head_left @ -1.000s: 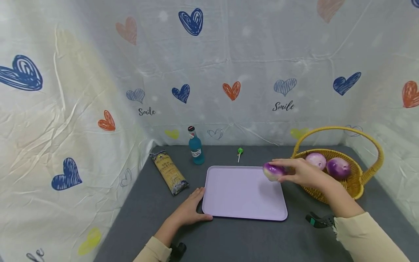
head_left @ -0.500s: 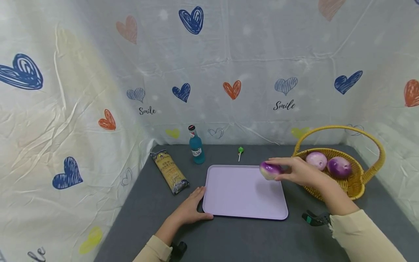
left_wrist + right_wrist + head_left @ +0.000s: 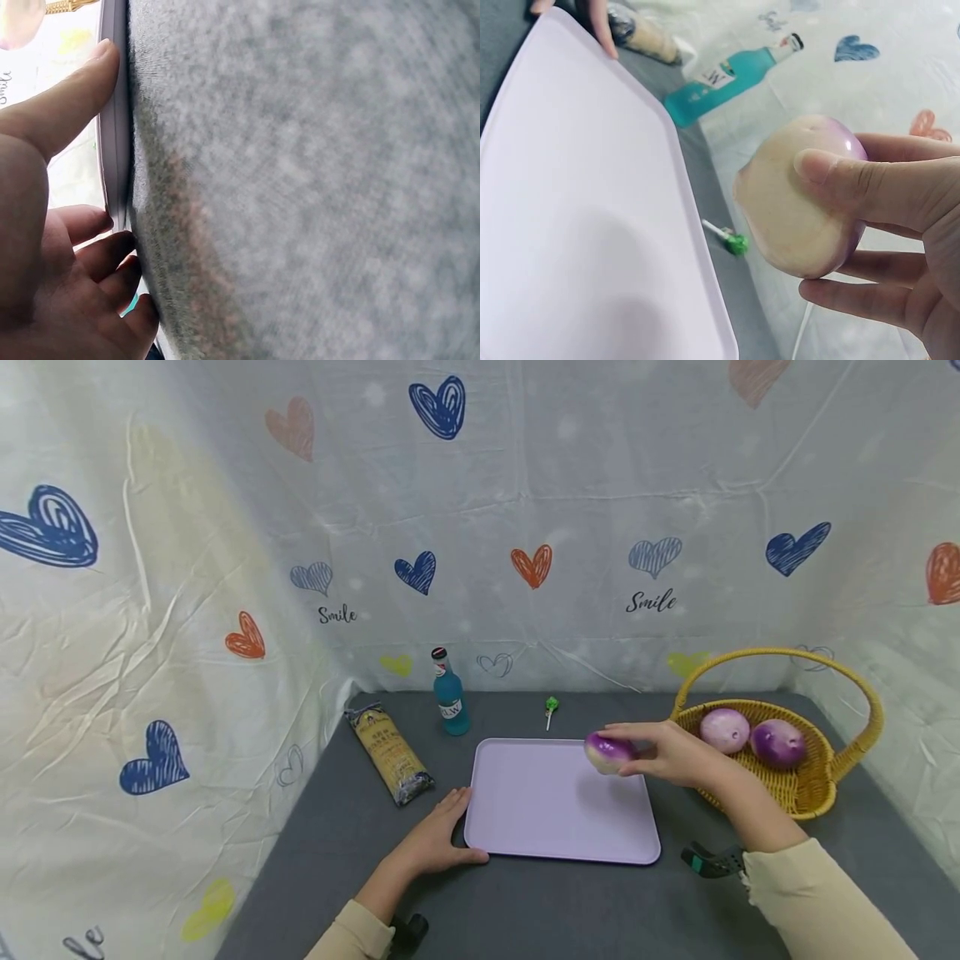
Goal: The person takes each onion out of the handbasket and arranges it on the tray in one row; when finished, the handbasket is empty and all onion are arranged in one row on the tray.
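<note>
Head: from above, facing forward and down across the surface (image 3: 562, 902) to the curtain (image 3: 592, 460). Left wrist: turned sideways, very near the surface and tray edge (image 3: 114, 150). Right wrist: also sideways, close behind the vegetable (image 3: 787, 202); shared with head, bottle (image 3: 720, 84) and lollipop (image 3: 736, 244).

Free room above near half of lilac tray (image 3: 555, 822), basket handle (image 3: 872, 717) arching at right, bottle (image 3: 452, 703) standing beyond.

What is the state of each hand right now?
Left hand: open, touching the edge of the tray.
Right hand: closed, holding a purple-and-white vegetable between thumb and fingers.
</note>
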Available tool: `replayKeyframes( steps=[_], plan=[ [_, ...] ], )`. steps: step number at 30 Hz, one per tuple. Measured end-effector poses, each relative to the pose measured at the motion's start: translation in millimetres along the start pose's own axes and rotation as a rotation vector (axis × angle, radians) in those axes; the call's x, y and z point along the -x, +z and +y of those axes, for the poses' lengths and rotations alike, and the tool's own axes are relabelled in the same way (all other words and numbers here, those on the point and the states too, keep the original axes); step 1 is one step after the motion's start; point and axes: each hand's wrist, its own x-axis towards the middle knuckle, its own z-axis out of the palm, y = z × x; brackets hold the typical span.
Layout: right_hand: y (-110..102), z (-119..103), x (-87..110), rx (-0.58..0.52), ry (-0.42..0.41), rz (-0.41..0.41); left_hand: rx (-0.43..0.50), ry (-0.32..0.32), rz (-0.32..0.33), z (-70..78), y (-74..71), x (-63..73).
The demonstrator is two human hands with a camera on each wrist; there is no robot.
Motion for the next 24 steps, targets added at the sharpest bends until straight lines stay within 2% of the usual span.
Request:
replayKeyframes(
  steps=[8,20,24],
  plan=[
    [5,-1,-3.1,-0.011,0.018,0.011,0.01,-0.006,-0.012,0.9,-0.5,1.1],
    [13,-4,-13.1,-0.06,0.017,-0.018,0.002,-0.011,-0.007,-0.3,-2.1,2.3],
    [15,-4,-14.2,-0.082,-0.012,-0.004,0.008,-0.018,-0.011,0.4,-0.8,1.5]
  ],
)
